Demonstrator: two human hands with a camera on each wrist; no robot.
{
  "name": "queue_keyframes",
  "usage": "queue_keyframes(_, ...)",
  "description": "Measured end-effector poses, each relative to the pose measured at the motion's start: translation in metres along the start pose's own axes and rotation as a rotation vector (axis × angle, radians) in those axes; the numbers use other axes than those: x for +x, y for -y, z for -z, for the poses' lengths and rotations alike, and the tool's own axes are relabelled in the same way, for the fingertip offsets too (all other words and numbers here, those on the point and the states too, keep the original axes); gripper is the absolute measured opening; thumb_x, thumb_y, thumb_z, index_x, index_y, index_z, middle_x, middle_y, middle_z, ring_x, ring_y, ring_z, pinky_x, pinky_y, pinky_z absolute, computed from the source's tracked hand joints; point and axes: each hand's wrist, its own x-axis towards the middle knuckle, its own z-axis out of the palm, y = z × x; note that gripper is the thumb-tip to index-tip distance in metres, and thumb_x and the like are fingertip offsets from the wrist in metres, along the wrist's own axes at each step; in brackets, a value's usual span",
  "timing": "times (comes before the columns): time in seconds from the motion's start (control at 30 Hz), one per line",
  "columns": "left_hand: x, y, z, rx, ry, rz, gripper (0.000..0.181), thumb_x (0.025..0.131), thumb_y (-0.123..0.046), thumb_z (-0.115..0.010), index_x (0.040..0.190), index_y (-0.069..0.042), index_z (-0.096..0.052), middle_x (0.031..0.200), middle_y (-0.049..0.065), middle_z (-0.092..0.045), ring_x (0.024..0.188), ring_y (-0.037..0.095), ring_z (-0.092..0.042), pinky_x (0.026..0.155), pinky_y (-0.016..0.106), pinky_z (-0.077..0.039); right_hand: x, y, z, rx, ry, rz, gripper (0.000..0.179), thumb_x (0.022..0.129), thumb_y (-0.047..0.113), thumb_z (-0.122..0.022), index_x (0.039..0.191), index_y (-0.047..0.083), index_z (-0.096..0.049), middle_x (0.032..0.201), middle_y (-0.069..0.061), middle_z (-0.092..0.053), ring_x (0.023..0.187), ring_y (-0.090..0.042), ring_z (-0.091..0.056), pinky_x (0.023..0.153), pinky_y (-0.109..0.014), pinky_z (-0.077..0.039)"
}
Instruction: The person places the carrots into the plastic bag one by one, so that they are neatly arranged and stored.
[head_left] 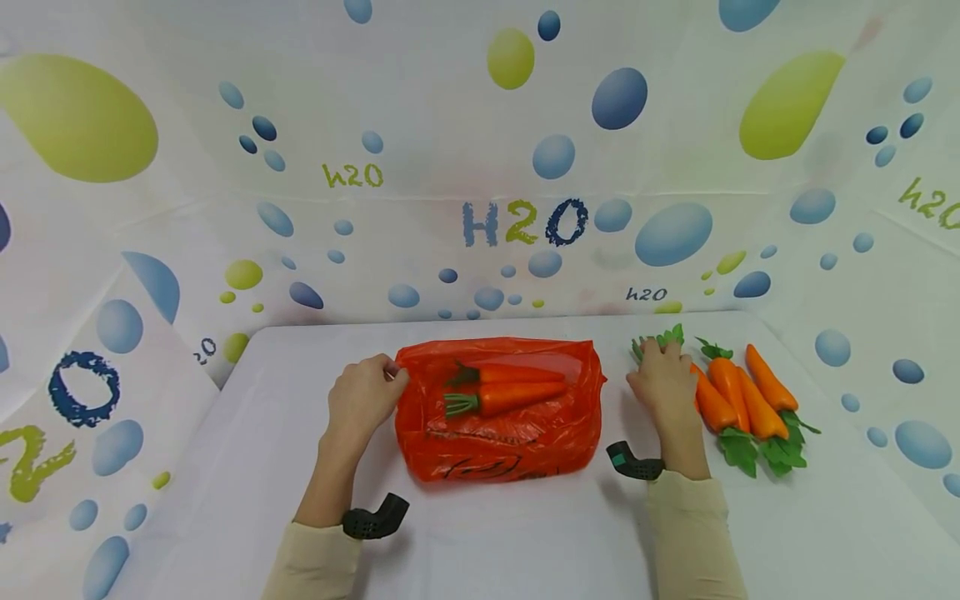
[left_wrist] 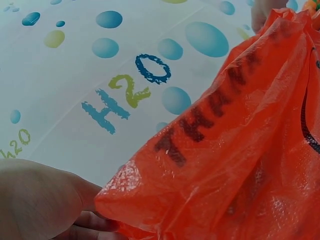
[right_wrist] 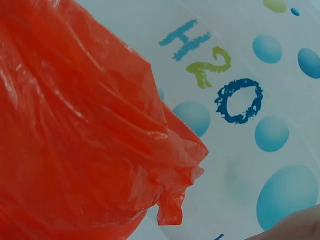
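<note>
Beige sleeves (head_left: 317,557) angle slightly inward across the white desk (head_left: 517,542). Thumb and fingers of the left hand (head_left: 363,396) pinch the edge of the red plastic bag (head_left: 498,450), where two orange carrots (head_left: 522,395) show; light, steady tension should keep its mouth spread. The right hand (head_left: 666,379) covers leafy carrot tops (head_left: 672,334), its grip hidden; holding a firm root would likely beat tugging leaves.

— How was the red bag (head_left: 555,442) placed?
— Crinkled on the bench (head_left: 510,542), its left edge pinched by the left hand (head_left: 363,392).
— And the two orange carrots (head_left: 521,394)?
— They were laid side by side within its outline, green tops (head_left: 461,405) leftward; further leaves (head_left: 672,335) were partly hidden by the right hand (head_left: 666,383).
</note>
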Motion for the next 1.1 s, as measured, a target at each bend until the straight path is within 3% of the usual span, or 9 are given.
queue_keyframes(0.53, 0.0, 0.001, 0.001, 0.01, -0.003, -0.003, 0.03, 0.095, -0.025, -0.054, 0.105, -0.002, -0.068, 0.076, 0.008, -0.066, 0.066, 0.02, -0.054, 0.055, 0.026, -0.049, 0.002, -0.009, -0.001, 0.024, 0.069, -0.018, 0.055, 0.094, 0.015, -0.058, 0.143, -0.002, -0.04, 0.138, -0.038, -0.034, 0.128, -0.057, -0.031, 0.105, -0.07, -0.037)
queue_keyframes(0.73, 0.0, 0.001, 0.001, 0.006, -0.001, 0.004, 0.03, 0.095, -0.026, -0.055, 0.107, -0.002, -0.068, 0.077, 0.008, -0.067, 0.066, 0.02, -0.054, 0.055, 0.026, -0.05, 0.002, -0.01, 0.0, 0.017, 0.089, -0.028, 0.051, 0.095, 0.015, -0.056, 0.14, -0.004, -0.041, 0.136, -0.037, -0.035, 0.124, -0.054, -0.035, 0.104, -0.07, -0.039)
queue_keyframes(1.1, 0.0, 0.002, 0.001, -0.004, -0.007, 0.0, 0.03, 0.095, -0.026, -0.054, 0.106, -0.001, -0.068, 0.072, 0.007, -0.065, 0.062, 0.019, -0.053, 0.051, 0.025, -0.047, 0.003, -0.012, -0.005, 0.032, 0.152, -0.06, 0.06, 0.096, 0.021, -0.06, 0.144, -0.003, -0.035, 0.132, -0.034, -0.04, 0.111, -0.045, -0.048, 0.095, -0.06, -0.05)
